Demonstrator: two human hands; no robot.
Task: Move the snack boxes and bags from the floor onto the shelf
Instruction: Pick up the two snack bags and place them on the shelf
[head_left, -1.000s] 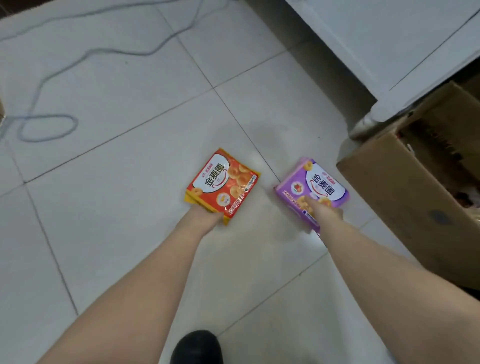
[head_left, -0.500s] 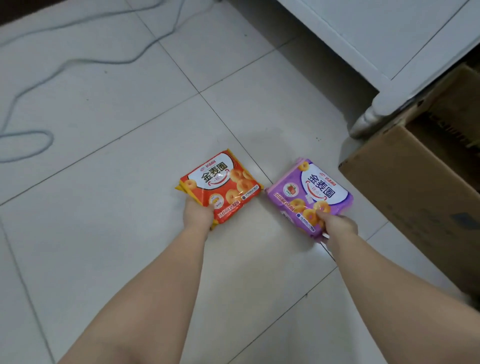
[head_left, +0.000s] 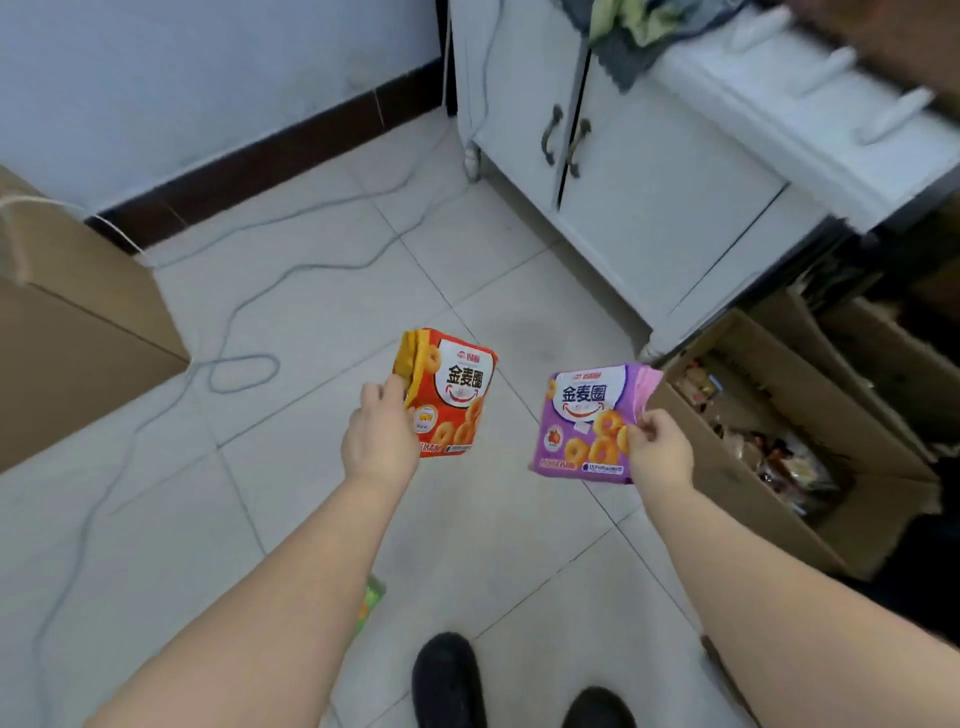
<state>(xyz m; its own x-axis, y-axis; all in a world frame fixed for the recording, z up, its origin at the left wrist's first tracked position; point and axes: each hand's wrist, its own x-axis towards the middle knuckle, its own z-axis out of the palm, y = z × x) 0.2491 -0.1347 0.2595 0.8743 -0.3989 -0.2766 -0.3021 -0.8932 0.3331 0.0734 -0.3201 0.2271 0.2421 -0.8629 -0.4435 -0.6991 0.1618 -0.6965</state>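
Note:
My left hand (head_left: 382, 434) grips a red and orange snack bag (head_left: 449, 389) by its left edge, held upright above the tiled floor. My right hand (head_left: 657, 449) pinches a purple snack bag (head_left: 587, 415) at its right side, also lifted off the floor. Both bags face me, side by side and apart. A white cabinet (head_left: 649, 171) with two doors stands ahead on the right; its top ledge is blurred. A green packet (head_left: 370, 605) peeks out on the floor beneath my left forearm.
An open cardboard box (head_left: 779, 441) with several snack packets stands at the right, beside the cabinet. Another cardboard box (head_left: 72, 322) is at the left. A grey cable (head_left: 244, 312) loops across the tiles. My two dark shoes (head_left: 449, 680) show at the bottom.
Both bags went from lying on the floor to being held up in the air. The view has tilted up, so the wall, cabinet and left box now show.

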